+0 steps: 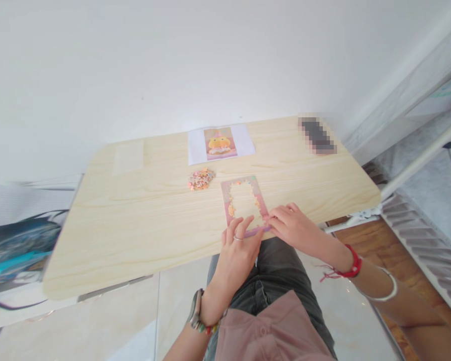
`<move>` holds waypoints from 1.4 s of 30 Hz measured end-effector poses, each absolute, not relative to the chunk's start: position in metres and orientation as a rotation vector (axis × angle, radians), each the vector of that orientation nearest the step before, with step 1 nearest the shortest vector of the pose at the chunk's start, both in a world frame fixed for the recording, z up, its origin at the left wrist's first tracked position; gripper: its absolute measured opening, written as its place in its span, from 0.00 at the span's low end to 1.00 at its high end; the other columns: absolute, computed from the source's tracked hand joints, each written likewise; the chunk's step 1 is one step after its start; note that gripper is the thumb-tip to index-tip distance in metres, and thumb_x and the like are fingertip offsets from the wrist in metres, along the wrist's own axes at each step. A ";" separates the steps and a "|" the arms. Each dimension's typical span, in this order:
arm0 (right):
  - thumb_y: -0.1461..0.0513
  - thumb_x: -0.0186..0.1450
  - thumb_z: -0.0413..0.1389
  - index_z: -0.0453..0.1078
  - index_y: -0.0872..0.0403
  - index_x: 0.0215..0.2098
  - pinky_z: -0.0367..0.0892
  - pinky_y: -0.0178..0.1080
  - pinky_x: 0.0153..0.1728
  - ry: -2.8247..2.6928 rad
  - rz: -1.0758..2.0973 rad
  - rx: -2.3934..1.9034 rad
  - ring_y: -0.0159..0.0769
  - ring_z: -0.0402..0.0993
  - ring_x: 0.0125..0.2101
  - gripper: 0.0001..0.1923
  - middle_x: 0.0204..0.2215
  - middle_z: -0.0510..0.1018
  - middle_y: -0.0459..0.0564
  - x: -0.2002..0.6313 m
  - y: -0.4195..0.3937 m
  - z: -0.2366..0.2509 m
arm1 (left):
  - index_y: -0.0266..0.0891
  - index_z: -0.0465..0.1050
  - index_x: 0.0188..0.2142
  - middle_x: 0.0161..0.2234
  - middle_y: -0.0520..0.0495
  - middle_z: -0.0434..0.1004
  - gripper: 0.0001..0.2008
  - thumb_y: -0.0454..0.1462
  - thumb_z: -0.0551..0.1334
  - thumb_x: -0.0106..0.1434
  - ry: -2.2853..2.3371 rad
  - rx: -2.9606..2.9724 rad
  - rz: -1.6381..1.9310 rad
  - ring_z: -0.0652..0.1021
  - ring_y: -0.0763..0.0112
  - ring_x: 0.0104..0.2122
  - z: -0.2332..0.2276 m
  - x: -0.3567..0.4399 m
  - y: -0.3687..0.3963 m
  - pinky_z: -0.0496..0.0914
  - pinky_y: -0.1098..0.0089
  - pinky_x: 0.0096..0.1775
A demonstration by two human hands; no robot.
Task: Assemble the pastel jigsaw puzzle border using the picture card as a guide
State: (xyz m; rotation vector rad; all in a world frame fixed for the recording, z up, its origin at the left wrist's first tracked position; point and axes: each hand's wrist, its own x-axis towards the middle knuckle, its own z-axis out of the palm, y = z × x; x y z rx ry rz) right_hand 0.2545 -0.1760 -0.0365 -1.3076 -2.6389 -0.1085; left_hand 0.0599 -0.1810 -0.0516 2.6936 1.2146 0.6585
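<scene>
The left hand (237, 246) covers the near left corner of the puzzle frame (243, 203), and the right hand (291, 225) hides its near right corner. The pieces in the small pile (201, 179) are too small to tell apart. A dark thing (317, 135) at the far right of the surface (143, 220) is blurred out. Both forearms are cut off by the bottom edge.

Both hands at a puzzle frame on a wooden table.
Left hand (237, 245) and right hand (291, 225) rest fingertips on the near edge of the puzzle frame (244, 204) lying flat on the table (135, 220). A pile of pieces (200, 179) lies just beyond; a picture sheet (220, 143) lies farther back.
</scene>
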 end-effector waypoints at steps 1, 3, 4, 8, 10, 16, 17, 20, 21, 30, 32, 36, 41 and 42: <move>0.67 0.65 0.48 0.68 0.58 0.36 0.54 0.41 0.37 -2.625 -0.105 -1.309 0.38 0.65 0.37 0.07 0.34 0.72 0.52 0.254 -0.177 -0.036 | 0.46 0.71 0.45 0.52 0.42 0.60 0.13 0.33 0.56 0.61 1.216 2.701 0.653 0.61 0.54 0.51 -0.052 0.060 -0.181 0.65 0.53 0.47; 0.67 0.65 0.48 0.68 0.58 0.36 0.54 0.41 0.38 -2.588 -0.081 -1.317 0.38 0.66 0.37 0.07 0.34 0.72 0.52 0.253 -0.180 -0.035 | 0.46 0.71 0.45 0.52 0.42 0.60 0.13 0.33 0.56 0.61 1.224 2.709 0.642 0.62 0.54 0.51 -0.052 0.060 -0.182 0.65 0.53 0.47; 0.67 0.65 0.48 0.69 0.58 0.36 0.55 0.41 0.38 -2.558 -0.055 -1.324 0.37 0.66 0.37 0.07 0.34 0.72 0.52 0.253 -0.180 -0.033 | 0.46 0.71 0.45 0.52 0.42 0.61 0.13 0.33 0.56 0.61 1.227 2.712 0.635 0.61 0.54 0.51 -0.051 0.060 -0.182 0.65 0.53 0.47; 0.63 0.66 0.49 0.70 0.55 0.37 0.56 0.39 0.39 -2.441 0.120 -1.355 0.34 0.66 0.36 0.08 0.33 0.72 0.50 0.258 -0.173 -0.031 | 0.46 0.71 0.44 0.53 0.43 0.61 0.13 0.33 0.56 0.61 1.235 2.716 0.624 0.61 0.54 0.52 -0.051 0.062 -0.182 0.65 0.53 0.47; 0.63 0.66 0.49 0.71 0.53 0.39 0.57 0.38 0.38 -2.444 0.165 -1.340 0.34 0.65 0.36 0.09 0.33 0.71 0.50 0.263 -0.165 -0.032 | 0.46 0.71 0.45 0.53 0.42 0.60 0.13 0.32 0.56 0.61 1.229 2.719 0.639 0.61 0.54 0.52 -0.052 0.063 -0.182 0.65 0.53 0.47; 0.63 0.66 0.49 0.72 0.50 0.39 0.58 0.38 0.40 -2.573 0.190 -1.168 0.35 0.64 0.38 0.10 0.36 0.71 0.49 0.271 -0.142 -0.039 | 0.48 0.69 0.47 0.53 0.43 0.59 0.16 0.32 0.56 0.61 1.211 2.722 0.614 0.60 0.54 0.52 -0.053 0.068 -0.184 0.64 0.51 0.48; 0.62 0.66 0.49 0.72 0.50 0.38 0.58 0.39 0.40 -2.576 0.181 -1.159 0.35 0.64 0.38 0.10 0.36 0.71 0.49 0.271 -0.140 -0.039 | 0.48 0.69 0.47 0.54 0.43 0.58 0.15 0.32 0.56 0.61 1.208 2.717 0.607 0.59 0.54 0.52 -0.052 0.069 -0.184 0.64 0.51 0.48; 0.62 0.66 0.49 0.72 0.50 0.38 0.58 0.39 0.41 -2.577 0.167 -1.135 0.35 0.64 0.39 0.10 0.37 0.72 0.49 0.270 -0.138 -0.039 | 0.48 0.69 0.46 0.54 0.43 0.58 0.15 0.32 0.55 0.61 1.203 2.698 0.597 0.59 0.53 0.53 -0.051 0.069 -0.183 0.64 0.51 0.48; 0.62 0.65 0.49 0.73 0.50 0.38 0.58 0.39 0.41 -2.576 0.166 -1.129 0.35 0.64 0.39 0.10 0.37 0.72 0.49 0.270 -0.138 -0.039 | 0.48 0.69 0.46 0.54 0.43 0.58 0.15 0.32 0.55 0.61 1.205 2.693 0.595 0.59 0.53 0.53 -0.051 0.069 -0.183 0.64 0.51 0.48; 0.61 0.65 0.51 0.72 0.50 0.41 0.58 0.40 0.40 -2.533 0.138 -1.127 0.36 0.64 0.38 0.10 0.35 0.72 0.50 0.273 -0.141 -0.044 | 0.49 0.69 0.48 0.54 0.42 0.58 0.16 0.33 0.56 0.61 1.211 2.690 0.601 0.59 0.53 0.53 -0.055 0.067 -0.183 0.64 0.51 0.48; 0.60 0.65 0.51 0.73 0.50 0.41 0.58 0.40 0.41 -2.531 0.136 -1.129 0.36 0.64 0.38 0.10 0.35 0.72 0.50 0.273 -0.141 -0.044 | 0.49 0.69 0.47 0.54 0.43 0.58 0.16 0.33 0.56 0.61 1.217 2.690 0.599 0.59 0.53 0.53 -0.055 0.067 -0.183 0.63 0.51 0.48; 0.60 0.65 0.50 0.73 0.51 0.40 0.57 0.40 0.41 -2.533 0.156 -1.125 0.36 0.64 0.39 0.10 0.36 0.73 0.50 0.272 -0.143 -0.043 | 0.49 0.69 0.47 0.53 0.43 0.59 0.15 0.33 0.56 0.61 1.250 2.686 0.598 0.59 0.53 0.53 -0.054 0.067 -0.184 0.63 0.51 0.48; 0.58 0.65 0.50 0.72 0.52 0.41 0.57 0.40 0.42 -2.564 0.200 -1.119 0.36 0.64 0.41 0.12 0.38 0.73 0.51 0.272 -0.147 -0.040 | 0.48 0.69 0.47 0.54 0.43 0.60 0.15 0.33 0.56 0.61 1.259 2.697 0.595 0.60 0.53 0.53 -0.054 0.068 -0.184 0.64 0.51 0.48; 0.57 0.65 0.51 0.72 0.52 0.41 0.56 0.41 0.42 -2.586 0.196 -1.115 0.37 0.64 0.41 0.12 0.39 0.73 0.51 0.273 -0.148 -0.039 | 0.48 0.69 0.48 0.54 0.43 0.60 0.15 0.33 0.56 0.61 1.258 2.701 0.597 0.60 0.53 0.53 -0.054 0.068 -0.184 0.64 0.51 0.48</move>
